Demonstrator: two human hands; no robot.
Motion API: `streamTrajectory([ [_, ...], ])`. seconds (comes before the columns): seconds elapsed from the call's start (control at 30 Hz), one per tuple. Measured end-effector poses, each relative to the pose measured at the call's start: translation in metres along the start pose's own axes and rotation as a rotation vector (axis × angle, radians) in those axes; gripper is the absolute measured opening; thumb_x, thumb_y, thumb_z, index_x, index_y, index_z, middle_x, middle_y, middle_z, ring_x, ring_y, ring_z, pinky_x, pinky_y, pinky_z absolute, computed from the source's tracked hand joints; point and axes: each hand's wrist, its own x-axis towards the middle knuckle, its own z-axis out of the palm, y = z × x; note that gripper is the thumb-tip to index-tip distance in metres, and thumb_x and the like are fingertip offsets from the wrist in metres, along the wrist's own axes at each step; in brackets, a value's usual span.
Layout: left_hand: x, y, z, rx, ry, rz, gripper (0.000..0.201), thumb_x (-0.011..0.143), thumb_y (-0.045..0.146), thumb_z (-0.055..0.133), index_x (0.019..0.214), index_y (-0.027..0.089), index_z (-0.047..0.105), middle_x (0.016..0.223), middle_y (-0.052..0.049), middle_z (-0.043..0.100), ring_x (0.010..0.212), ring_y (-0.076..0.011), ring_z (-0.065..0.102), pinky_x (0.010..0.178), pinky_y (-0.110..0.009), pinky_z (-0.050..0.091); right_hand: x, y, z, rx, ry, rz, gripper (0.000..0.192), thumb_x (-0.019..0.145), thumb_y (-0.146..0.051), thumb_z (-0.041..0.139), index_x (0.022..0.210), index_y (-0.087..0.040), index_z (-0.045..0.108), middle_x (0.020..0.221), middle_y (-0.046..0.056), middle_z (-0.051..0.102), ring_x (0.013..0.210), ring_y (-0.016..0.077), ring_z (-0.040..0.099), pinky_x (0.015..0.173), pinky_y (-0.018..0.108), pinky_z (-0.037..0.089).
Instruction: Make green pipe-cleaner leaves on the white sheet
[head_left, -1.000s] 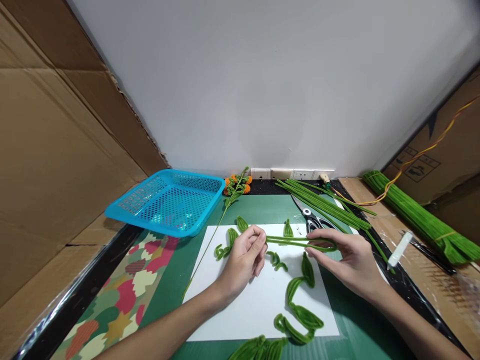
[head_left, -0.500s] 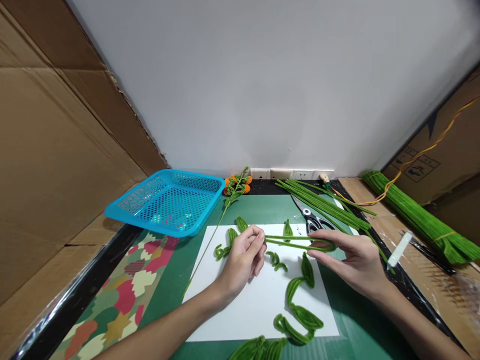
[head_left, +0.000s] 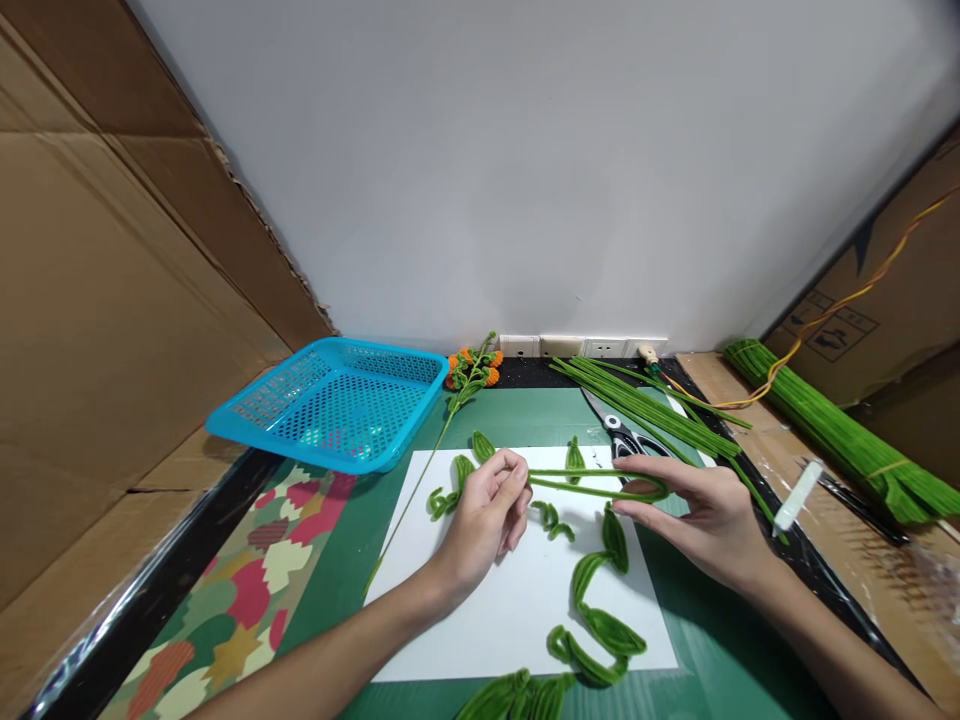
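Observation:
My left hand [head_left: 484, 520] pinches the two ends of a folded green pipe cleaner [head_left: 551, 473] between thumb and fingers. The other end bends round in a loop inside my right hand [head_left: 709, 515], whose thumb and fingers hold it from both sides. Both strands run level above a white sheet of paper [head_left: 457, 640]. Beneath and around them lie fuzzy green leaf shapes, among them a pointed leaf [head_left: 615, 540], a leaf with a curved stem [head_left: 613, 632] and a small curly piece [head_left: 551, 520]. More leaves [head_left: 499, 698] sit at the bottom edge.
Black-handled scissors [head_left: 619, 430] lie behind my right hand, beside loose green pipe cleaners [head_left: 652, 410]. A thick green bundle [head_left: 840, 430] rests at right. Behind on the left are a blue basket [head_left: 397, 440] and an orange-flowered stem [head_left: 469, 385]. Cardboard [head_left: 112, 300] stands at left.
Almost nothing differs. Both hands keep their hold on the folded pipe cleaner, and the whole view has shifted very slightly.

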Motion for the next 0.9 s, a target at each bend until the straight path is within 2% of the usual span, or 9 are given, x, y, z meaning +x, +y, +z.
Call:
streamTrajectory([
  [0.4, 0.0, 0.0, 0.0, -0.01, 0.009, 0.01, 0.036, 0.101, 0.053, 0.059, 0.088, 0.022, 0.047, 0.063, 0.01, 0.046, 0.035, -0.003, 0.037, 0.032, -0.013, 0.022, 0.003, -0.004, -0.004, -0.046, 0.019, -0.044, 0.027, 0.091, -0.027, 0.082, 0.118, -0.025, 0.078, 0.1, 0.001, 0.085, 0.075, 0.0167, 0.081, 0.069, 0.021, 0.065],
  [0.9, -0.001, 0.001, 0.001, -0.02, 0.018, 0.017, 0.035, 0.101, 0.052, 0.06, 0.089, 0.021, 0.047, 0.064, 0.01, 0.046, 0.036, -0.002, 0.038, 0.034, -0.012, 0.023, 0.01, -0.012, -0.004, -0.074, 0.062, -0.082, 0.018, 0.093, -0.035, 0.08, 0.108, -0.026, 0.083, 0.086, 0.0, 0.085, 0.058, 0.0161, 0.078, 0.058, 0.022, 0.064],
])
